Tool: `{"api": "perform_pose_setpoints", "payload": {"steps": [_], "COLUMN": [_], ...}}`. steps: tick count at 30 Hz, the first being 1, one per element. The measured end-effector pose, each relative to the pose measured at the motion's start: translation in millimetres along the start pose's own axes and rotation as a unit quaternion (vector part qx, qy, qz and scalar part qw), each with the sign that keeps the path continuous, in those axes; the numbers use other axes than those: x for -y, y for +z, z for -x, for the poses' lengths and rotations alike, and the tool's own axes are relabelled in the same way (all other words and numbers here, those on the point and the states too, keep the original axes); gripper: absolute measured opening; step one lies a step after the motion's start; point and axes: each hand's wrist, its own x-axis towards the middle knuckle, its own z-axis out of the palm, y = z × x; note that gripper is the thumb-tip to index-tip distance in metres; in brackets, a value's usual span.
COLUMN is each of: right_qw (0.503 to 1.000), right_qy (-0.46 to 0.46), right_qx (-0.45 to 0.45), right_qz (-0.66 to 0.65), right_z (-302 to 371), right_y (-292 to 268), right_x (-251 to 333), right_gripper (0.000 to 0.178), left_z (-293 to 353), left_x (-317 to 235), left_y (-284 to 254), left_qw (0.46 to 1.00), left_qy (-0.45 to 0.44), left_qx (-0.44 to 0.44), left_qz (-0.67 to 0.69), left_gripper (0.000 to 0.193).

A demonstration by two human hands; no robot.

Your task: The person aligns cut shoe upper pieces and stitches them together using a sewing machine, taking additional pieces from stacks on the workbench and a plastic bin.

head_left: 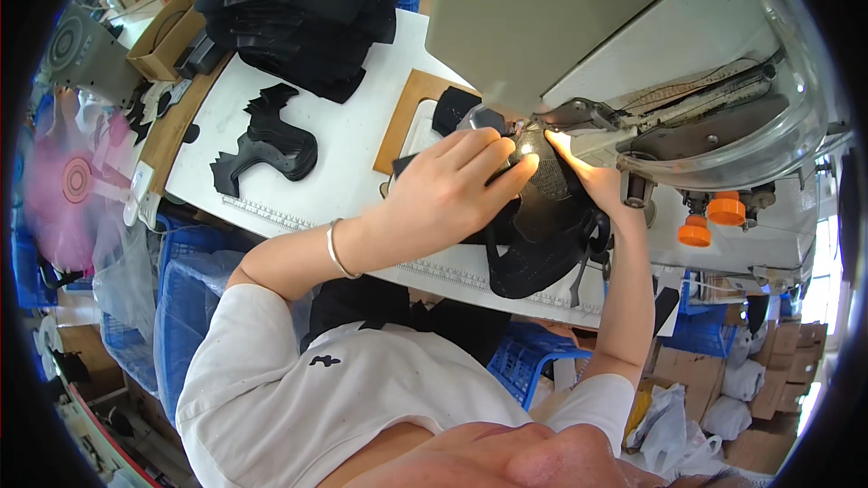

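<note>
A black shoe upper (535, 258) with a mesh part hangs over the near edge of the white worktable, its far end under the head of a sewing machine (542, 27). My left hand (457, 185) has its fingers curled over the left side of the upper, close to the machine's working point. On the other side, my right hand (599, 183) grips the upper's edge, the fingertips reaching to the same point. A bright lamp light falls on the mesh between both hands. The fingers partly cover the exact spot under the machine head.
Left on the worktable (194, 183) lie a small stack of curved black pieces (271, 146) and a tall pile of black pieces (303, 14). A ruler strip (271, 214) runs along the near edge. A pink fan (77, 181) stands left; orange knobs (726, 208) jut out right.
</note>
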Motion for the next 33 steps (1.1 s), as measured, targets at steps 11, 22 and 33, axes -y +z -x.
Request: {"api": "perform_pose_setpoints", "payload": {"steps": [11,22,33], "right_qw": [0.986,0.972,0.753], "right_qy": [0.055,0.21,0.24], "right_qx": [0.055,-0.048,-0.156], "right_qz": [-0.146,0.097,-0.592], "right_z": [-39,2,71], "right_y": [-41,-35,-70], "right_x": [38,39,93], "right_gripper": [0.034,0.034,0.024], "left_z": [2,9,15], "left_x": [-1,2,1], "left_y": [8,14,26], "left_qw": [0.998,0.996,0.971], "left_qy": [-0.03,-0.014,-0.156], "left_qx": [-0.029,-0.079,-0.178], "left_qz": [-0.046,-0.026,0.029], "left_gripper": [0.034,0.033,0.025]}}
